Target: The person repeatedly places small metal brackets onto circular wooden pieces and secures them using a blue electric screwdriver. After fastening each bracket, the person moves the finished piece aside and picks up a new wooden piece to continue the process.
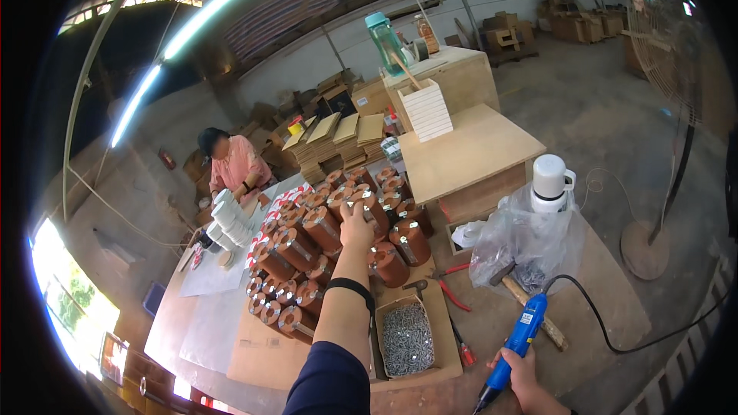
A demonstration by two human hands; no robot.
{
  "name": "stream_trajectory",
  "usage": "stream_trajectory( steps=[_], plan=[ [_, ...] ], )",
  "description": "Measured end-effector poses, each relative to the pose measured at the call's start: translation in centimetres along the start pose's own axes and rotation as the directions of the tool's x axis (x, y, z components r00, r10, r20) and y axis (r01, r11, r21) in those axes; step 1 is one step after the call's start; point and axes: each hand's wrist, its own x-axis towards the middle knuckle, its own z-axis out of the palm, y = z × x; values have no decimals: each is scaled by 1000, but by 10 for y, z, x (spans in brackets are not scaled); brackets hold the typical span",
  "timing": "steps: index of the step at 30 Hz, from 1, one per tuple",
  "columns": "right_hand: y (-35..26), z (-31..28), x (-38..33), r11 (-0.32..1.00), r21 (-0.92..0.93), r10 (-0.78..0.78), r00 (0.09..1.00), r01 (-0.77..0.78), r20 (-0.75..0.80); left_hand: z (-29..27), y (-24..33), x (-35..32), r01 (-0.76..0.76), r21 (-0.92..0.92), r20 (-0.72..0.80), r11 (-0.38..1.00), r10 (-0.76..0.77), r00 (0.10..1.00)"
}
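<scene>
My left arm stretches out over a dense cluster of brown hollow cylinders [296,250] with metal strips on their sides. At its far side, the fingers of my left hand [356,228] are bent round the upper part of one brown cylinder [374,214]; whether it is lifted cannot be made out. Down at the lower right, my right hand [520,373] grips a blue electric screwdriver [525,328], its tip pointing down to the left and a black cord trailing off to the right. Between both arms stands an open box of small metal screws [408,338].
Beside the screw box lie red-handled pliers [455,296], a screwdriver [467,353] and a wooden-handled hammer [530,307]. A white thermos [550,183] stands behind a clear plastic bag [530,240]. A person in pink [244,163] works across the table near stacked white cylinders [231,219].
</scene>
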Motion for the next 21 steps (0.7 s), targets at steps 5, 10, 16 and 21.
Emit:
stream_trajectory(
  steps=[5, 10, 16, 21],
  plan=[
    [1, -1, 1, 998, 50, -28, 999, 30, -32, -7, 1, -16, -73, -44, 83, 996, 77, 994],
    [7, 1, 3, 999, 12, -37, 999, 37, 22, -69, -20, -74, -247, -140, 101, 959, 262, 960],
    [13, 2, 7, 998, -19, -60, 998, 61, 10, -176, -79, -189, -209, -3, 8, 978, 209, 978],
    [13, -3, 12, 997, -50, -60, 998, 61, 18, -249, -169, -319, 206, 37, -225, 978, -193, 955]
  ],
)
